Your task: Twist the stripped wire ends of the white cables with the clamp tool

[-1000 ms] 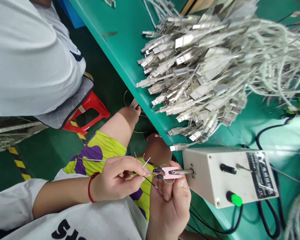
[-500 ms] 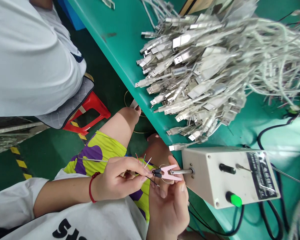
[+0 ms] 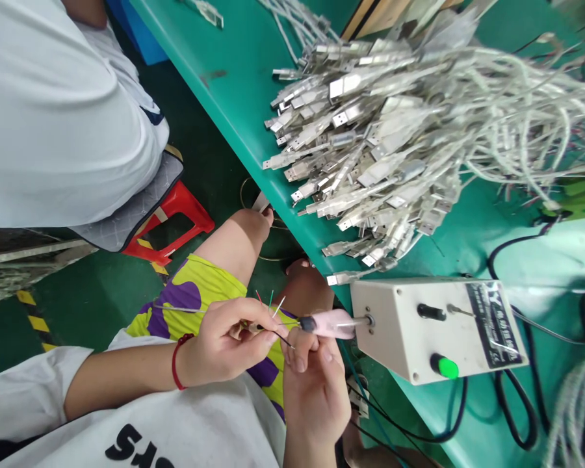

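Observation:
My left hand [image 3: 236, 338], with a red cord at its wrist, pinches the end of a thin grey cable [image 3: 182, 309]. Red, green and white wires [image 3: 277, 305] fan up from its fingertips, and a black wire [image 3: 283, 339] slants down. Another thin wire runs straight into the dark tip of a pink clip [image 3: 329, 324], which looks blurred on the metal shaft [image 3: 361, 321] of a white box [image 3: 433, 325]. Just below the clip, my right hand [image 3: 316, 377] has its fingers curled in, palm up, with nothing seen in them.
A large heap of clear USB cables [image 3: 370, 143] covers much of the green table [image 3: 190, 58]. The box carries a green knob [image 3: 447, 368] and black cords. A person in white [image 3: 58, 123] sits at the left on a red stool [image 3: 185, 214].
The pink clip's two legs were sharp and spread before; now it is a blur. My right hand has drawn down from around it and curled its fingers. My left hand has shifted slightly left.

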Available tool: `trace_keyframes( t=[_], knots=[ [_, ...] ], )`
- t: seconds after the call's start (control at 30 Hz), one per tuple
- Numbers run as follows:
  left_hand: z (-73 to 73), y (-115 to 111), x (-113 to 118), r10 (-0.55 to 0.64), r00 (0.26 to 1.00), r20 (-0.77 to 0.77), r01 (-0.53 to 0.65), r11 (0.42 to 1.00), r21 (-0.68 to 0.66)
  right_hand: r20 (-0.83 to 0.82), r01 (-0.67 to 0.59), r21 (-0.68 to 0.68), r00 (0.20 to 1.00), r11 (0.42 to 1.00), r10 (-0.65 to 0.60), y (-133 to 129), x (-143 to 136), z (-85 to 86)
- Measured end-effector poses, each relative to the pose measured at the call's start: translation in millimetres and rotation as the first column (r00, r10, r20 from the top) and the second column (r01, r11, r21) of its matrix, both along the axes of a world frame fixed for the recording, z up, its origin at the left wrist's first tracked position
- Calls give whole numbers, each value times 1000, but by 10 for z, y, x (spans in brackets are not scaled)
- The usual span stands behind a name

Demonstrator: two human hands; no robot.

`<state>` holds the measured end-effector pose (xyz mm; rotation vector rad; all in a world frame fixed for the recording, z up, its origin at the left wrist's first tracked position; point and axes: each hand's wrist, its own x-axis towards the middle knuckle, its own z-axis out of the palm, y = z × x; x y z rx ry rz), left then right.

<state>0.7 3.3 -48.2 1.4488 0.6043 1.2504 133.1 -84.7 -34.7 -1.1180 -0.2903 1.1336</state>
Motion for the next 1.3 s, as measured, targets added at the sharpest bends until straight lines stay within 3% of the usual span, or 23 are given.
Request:
trace_keyframes(
  t=[0.3, 0.5, 0.7, 0.9, 1.17, 1.3],
  knots=[
    [73, -103, -128, -47, 999, 1, 47, 995, 87, 90, -1, -92, 996, 996, 10, -126, -225, 146],
    [139, -171, -164, -102, 995, -24, 104, 984, 146, 45, -2, -89, 999, 996, 6, -116, -284, 284],
    [161, -207, -152, -94, 995, -21, 96, 982, 162, -116, -55, -61, 992, 997, 47, -55, -299, 361],
    [133, -173, -136, -89, 995, -37, 93, 988, 120, -126, -53, -79, 991, 995, 43, -32, -268, 314],
    [57, -62, -64, -16, 1000, 17, 16, 1000, 23, -170, 142, -92, 973, 986, -156, 173, -102, 259],
    [28, -3, -18, -37, 998, 44, 38, 999, -12, -208, 108, -54, 971, 993, -117, 251, -26, 224]
  ],
)
